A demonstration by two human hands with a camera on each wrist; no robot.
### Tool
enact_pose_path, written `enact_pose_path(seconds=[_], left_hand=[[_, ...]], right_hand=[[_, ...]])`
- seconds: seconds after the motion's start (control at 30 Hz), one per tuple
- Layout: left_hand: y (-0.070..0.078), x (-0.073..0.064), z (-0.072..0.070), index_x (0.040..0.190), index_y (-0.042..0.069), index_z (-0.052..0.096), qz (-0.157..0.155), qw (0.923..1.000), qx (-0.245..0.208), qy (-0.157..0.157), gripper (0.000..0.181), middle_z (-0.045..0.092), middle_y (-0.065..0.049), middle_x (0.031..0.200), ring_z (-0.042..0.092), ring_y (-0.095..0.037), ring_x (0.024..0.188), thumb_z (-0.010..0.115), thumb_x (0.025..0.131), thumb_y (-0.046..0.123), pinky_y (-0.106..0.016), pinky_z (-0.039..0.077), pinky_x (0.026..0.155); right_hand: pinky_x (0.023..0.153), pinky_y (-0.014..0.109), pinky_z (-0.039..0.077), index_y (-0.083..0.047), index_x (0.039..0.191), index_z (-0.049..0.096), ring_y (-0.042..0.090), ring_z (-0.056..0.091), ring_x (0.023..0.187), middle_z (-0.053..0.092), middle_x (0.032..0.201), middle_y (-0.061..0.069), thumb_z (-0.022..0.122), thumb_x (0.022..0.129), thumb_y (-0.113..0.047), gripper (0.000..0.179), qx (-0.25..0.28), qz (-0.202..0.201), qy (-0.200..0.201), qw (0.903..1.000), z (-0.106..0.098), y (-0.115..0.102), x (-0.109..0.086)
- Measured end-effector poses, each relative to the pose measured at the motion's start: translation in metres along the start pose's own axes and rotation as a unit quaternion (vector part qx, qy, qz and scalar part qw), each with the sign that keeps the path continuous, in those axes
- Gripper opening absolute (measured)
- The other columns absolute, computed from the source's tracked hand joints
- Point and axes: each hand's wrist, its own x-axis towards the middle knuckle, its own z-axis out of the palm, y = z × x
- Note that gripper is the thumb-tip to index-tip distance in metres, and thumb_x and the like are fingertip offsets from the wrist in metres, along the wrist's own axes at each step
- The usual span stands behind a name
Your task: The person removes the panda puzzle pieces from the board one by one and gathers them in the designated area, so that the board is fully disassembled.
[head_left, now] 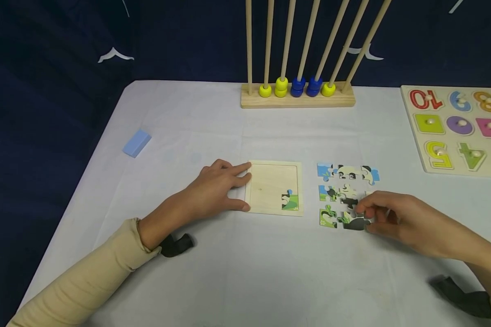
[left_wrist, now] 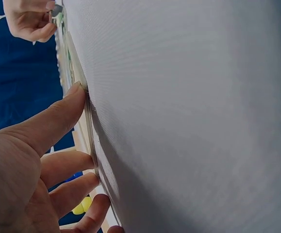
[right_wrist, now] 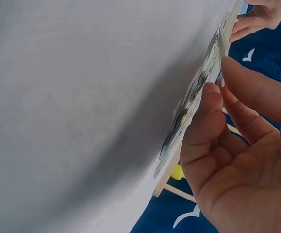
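Observation:
A square wooden puzzle tray (head_left: pixel 266 188) lies flat, with one green-and-blue puzzle piece (head_left: pixel 291 202) in its lower right corner. My left hand (head_left: pixel 212 186) rests at the tray's left side, fingers near the upper left corner and thumb at the lower left. In the left wrist view the thumb (left_wrist: pixel 57 119) presses the tray's edge. To the right, panda puzzle pieces (head_left: pixel 348 172) lie in three rows. My right hand (head_left: pixel 411 222) pinches a black-and-green puzzle piece (head_left: pixel 353 223) in the bottom row between thumb and fingers; its right end is hidden by them.
A wooden abacus (head_left: pixel 298 101) with yellow and blue beads stands at the back. On the far right lies a number-and-shape peg board (head_left: pixel 425 150). A blue block (head_left: pixel 137 143) sits toward the left edge of the white-covered table (head_left: pixel 262 272).

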Motion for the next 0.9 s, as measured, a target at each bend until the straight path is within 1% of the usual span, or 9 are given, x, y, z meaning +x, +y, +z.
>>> enact_pose_path(seconds=[0.13,0.3,0.57,0.77,0.9], left_hand=[[0.0000,0.0000,0.0003,0.147,0.014,0.047,0.000,1.0000,0.001,0.000,0.074,0.028,0.002,0.160,0.035,-0.029,0.132,0.075,0.086,0.044,-0.051,0.035,0.098],[-0.0002,-0.0007,0.0005,0.147,0.013,0.047,0.004,1.0000,0.001,0.004,0.074,0.029,0.001,0.160,0.035,-0.029,0.132,0.075,0.086,0.044,-0.052,0.035,0.099],[0.0001,-0.0008,-0.0008,0.147,0.013,0.048,0.005,1.0000,-0.001,0.004,0.074,0.029,0.001,0.159,0.036,-0.030,0.131,0.076,0.086,0.043,-0.052,0.035,0.098],[0.0001,-0.0009,-0.0012,0.147,0.013,0.048,0.005,1.0000,-0.001,0.003,0.073,0.030,0.001,0.159,0.036,-0.029,0.131,0.076,0.086,0.043,-0.052,0.035,0.099],[-0.0002,-0.0007,-0.0005,0.147,0.013,0.048,0.005,1.0000,-0.002,0.005,0.074,0.030,0.001,0.159,0.036,-0.030,0.131,0.076,0.086,0.043,-0.052,0.035,0.098]], right_hand=[[0.057,0.020,0.041,-0.016,0.107,0.066,0.003,0.047,0.069,0.050,0.079,-0.016,0.081,0.074,0.006,0.042,-0.012,0.009,-0.003,0.9999,-0.0001,-0.0002,0.0005],[0.057,0.021,0.041,-0.015,0.107,0.066,0.003,0.047,0.069,0.051,0.080,-0.014,0.080,0.076,0.006,0.041,-0.018,0.021,-0.013,0.9995,-0.0003,-0.0006,0.0008],[0.059,0.020,0.040,-0.017,0.106,0.065,0.001,0.046,0.071,0.048,0.077,-0.015,0.080,0.074,0.008,0.042,-0.039,0.009,-0.005,0.9992,0.0014,-0.0022,0.0018],[0.060,0.020,0.040,-0.014,0.107,0.066,0.002,0.046,0.072,0.049,0.079,-0.013,0.081,0.074,0.006,0.041,-0.049,0.027,-0.003,0.9984,0.0010,-0.0037,0.0021],[0.060,0.021,0.040,-0.013,0.107,0.067,0.004,0.047,0.073,0.051,0.081,-0.011,0.081,0.075,0.005,0.040,-0.043,0.044,-0.004,0.9981,0.0000,-0.0039,0.0023]])
